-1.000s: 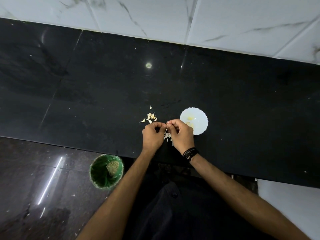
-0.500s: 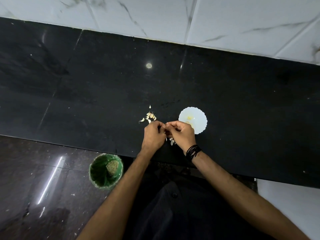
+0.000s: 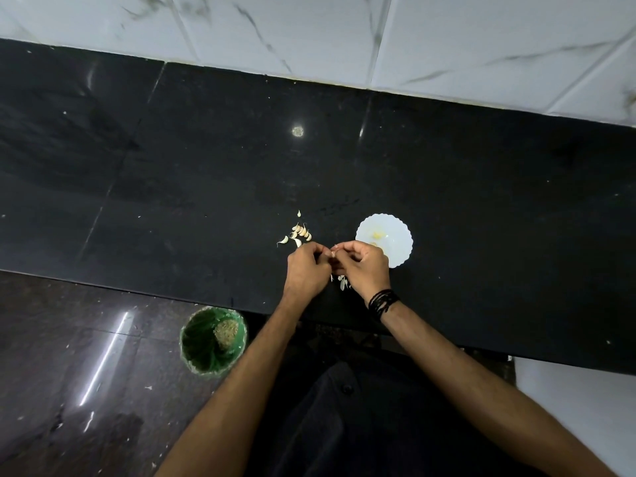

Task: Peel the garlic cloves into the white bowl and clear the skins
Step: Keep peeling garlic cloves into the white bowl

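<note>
Black polished stone counter [image 3: 206,160] under white marbled wall tiles [image 3: 447,36]. Both hands meet just above the counter's near edge, fingers curled, tips pressed together. Left hand [image 3: 307,270] and right hand [image 3: 363,268] pinch a small garlic clove [image 3: 333,253] between them; the clove is mostly hidden, only a pale speck shows at the fingertips. Black thread bands [image 3: 382,300] on the right wrist.

White bowl [image 3: 395,235] with scalloped rim sits on the counter just beyond the right hand, which overlaps its near-left edge. Something pale yellow lies inside, too small to count.

Unpeeled cloves [image 3: 300,232] lie in a loose cluster on the counter just beyond the left hand, one stray a bit farther back, one off to the left.

Loose skins [image 3: 342,282] lie on the counter below the hands, partly covered by the right hand.

Green bin [image 3: 213,340] stands on the dark floor below the counter edge, left of the left forearm, brownish waste inside. Pale scraps are scattered on the floor. Dark shirt at the bottom centre.
</note>
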A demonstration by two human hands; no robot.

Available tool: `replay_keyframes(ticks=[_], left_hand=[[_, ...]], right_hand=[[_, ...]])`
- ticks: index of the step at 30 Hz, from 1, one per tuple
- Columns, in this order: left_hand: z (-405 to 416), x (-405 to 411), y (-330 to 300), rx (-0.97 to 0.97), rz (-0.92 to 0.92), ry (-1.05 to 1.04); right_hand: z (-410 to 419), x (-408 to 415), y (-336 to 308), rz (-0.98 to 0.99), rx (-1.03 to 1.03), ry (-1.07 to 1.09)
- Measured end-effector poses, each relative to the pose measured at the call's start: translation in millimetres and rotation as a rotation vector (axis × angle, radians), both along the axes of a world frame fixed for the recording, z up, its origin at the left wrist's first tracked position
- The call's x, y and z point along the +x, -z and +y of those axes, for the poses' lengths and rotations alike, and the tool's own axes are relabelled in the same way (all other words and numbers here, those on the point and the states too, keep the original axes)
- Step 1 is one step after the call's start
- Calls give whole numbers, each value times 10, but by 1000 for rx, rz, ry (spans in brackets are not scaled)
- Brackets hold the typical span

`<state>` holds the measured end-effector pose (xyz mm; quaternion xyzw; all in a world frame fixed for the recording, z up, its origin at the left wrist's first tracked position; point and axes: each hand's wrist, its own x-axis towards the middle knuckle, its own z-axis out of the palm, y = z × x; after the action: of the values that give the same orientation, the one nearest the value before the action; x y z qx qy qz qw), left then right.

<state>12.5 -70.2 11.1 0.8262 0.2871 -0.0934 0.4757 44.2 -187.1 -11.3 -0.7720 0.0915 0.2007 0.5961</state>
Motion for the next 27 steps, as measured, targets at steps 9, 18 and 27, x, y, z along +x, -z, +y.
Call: replay_keyframes(ticks=[9,18,27], left_hand=[[41,17,-2,-19,-6,-37],[64,16,-19,3,-41,-8],[116,17,12,-46,-10,-47]], right_hand=[[36,-2,-39,103,143,87],[94,1,-48,112,96,116],[177,-36,-78,-30,-9,142]])
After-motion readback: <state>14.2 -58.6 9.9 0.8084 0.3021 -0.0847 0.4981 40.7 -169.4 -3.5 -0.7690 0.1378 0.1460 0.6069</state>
